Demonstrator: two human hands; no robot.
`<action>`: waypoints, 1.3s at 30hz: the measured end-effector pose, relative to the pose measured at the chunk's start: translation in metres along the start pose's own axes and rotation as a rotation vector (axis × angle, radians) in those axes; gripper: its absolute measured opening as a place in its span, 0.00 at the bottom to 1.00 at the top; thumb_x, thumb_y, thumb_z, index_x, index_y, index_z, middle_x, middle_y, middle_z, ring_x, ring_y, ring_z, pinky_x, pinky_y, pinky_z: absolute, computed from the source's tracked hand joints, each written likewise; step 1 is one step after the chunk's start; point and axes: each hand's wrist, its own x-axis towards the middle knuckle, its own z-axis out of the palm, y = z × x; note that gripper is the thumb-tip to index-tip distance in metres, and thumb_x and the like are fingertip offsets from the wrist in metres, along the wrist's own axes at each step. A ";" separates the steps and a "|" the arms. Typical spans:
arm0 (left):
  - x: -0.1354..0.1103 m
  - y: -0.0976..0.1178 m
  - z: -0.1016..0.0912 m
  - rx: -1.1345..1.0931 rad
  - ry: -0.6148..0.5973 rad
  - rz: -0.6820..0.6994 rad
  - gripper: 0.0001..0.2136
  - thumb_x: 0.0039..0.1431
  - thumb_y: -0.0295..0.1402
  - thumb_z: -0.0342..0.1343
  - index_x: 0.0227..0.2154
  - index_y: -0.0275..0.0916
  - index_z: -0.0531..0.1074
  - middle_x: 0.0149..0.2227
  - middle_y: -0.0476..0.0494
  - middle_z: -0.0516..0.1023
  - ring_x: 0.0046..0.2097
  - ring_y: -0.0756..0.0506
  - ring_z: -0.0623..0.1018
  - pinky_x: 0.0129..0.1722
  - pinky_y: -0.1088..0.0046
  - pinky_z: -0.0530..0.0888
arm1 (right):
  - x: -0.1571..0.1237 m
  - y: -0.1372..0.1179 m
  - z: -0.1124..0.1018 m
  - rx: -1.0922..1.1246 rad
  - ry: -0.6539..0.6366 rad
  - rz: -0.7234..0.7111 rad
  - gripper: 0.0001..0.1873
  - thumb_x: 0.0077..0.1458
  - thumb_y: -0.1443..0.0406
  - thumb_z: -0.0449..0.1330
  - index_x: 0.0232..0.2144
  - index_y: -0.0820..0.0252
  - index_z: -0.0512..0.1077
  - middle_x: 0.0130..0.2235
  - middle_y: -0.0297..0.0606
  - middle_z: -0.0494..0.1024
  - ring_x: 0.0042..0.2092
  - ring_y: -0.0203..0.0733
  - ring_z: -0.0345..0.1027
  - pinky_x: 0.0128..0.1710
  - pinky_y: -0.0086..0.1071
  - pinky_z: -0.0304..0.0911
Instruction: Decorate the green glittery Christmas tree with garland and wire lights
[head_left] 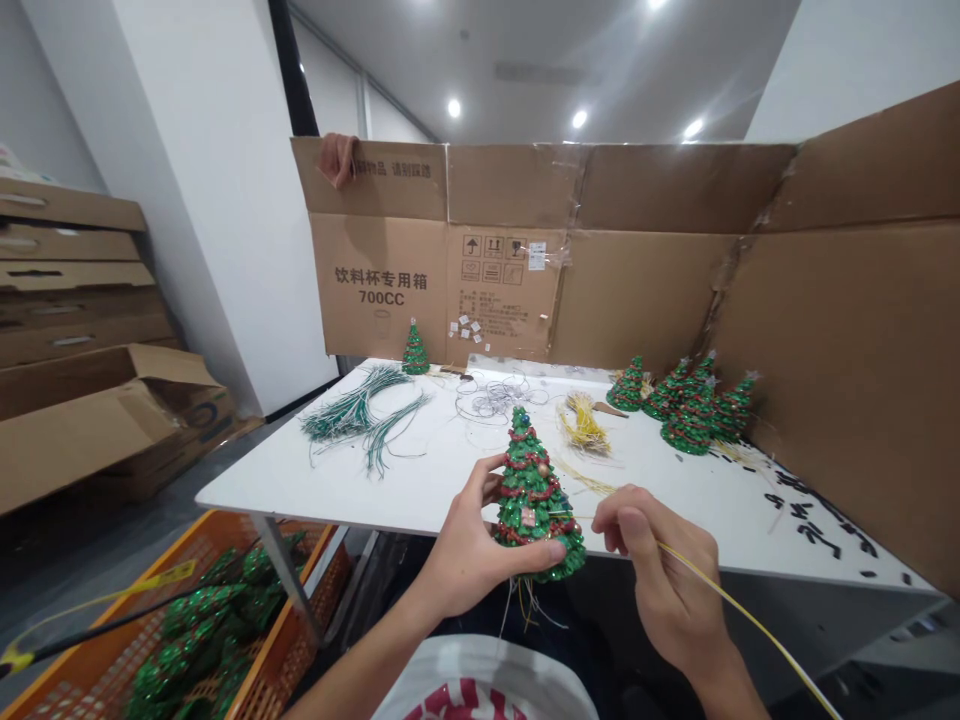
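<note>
By the table (277,485), the left hand (469,548) grips the tree (525,480), best steadied while the right hand (671,570) pinches the wire (720,590).

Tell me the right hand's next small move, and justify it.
Probably draw the right hand gently away from the green tree, to take up any slack: the left hand holds the tree by its side, the right hand grips a yellow wire, and a thin strand seems to span the gap between tree and right hand.

It's a workshop (miniature trees (531,480), wire bundles (343,415)).
</note>
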 end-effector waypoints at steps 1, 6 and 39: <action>0.000 0.000 0.000 0.002 -0.002 0.001 0.45 0.46 0.43 0.82 0.65 0.49 0.67 0.62 0.39 0.81 0.64 0.32 0.80 0.67 0.50 0.75 | 0.002 0.001 0.000 0.002 -0.010 -0.011 0.17 0.78 0.58 0.54 0.35 0.53 0.75 0.30 0.32 0.75 0.30 0.39 0.68 0.33 0.35 0.61; 0.000 0.001 0.001 -0.011 -0.018 -0.013 0.44 0.47 0.43 0.81 0.65 0.49 0.67 0.63 0.38 0.80 0.65 0.31 0.79 0.62 0.51 0.79 | 0.009 0.001 0.000 0.045 -0.086 0.023 0.11 0.75 0.59 0.60 0.37 0.52 0.75 0.33 0.32 0.77 0.33 0.40 0.72 0.36 0.33 0.65; 0.000 -0.003 0.001 -0.010 -0.027 -0.032 0.44 0.47 0.44 0.81 0.64 0.51 0.66 0.65 0.40 0.78 0.67 0.33 0.76 0.58 0.57 0.81 | 0.016 0.006 -0.004 0.074 -0.130 -0.064 0.06 0.71 0.68 0.64 0.41 0.50 0.80 0.39 0.31 0.84 0.40 0.39 0.78 0.42 0.31 0.68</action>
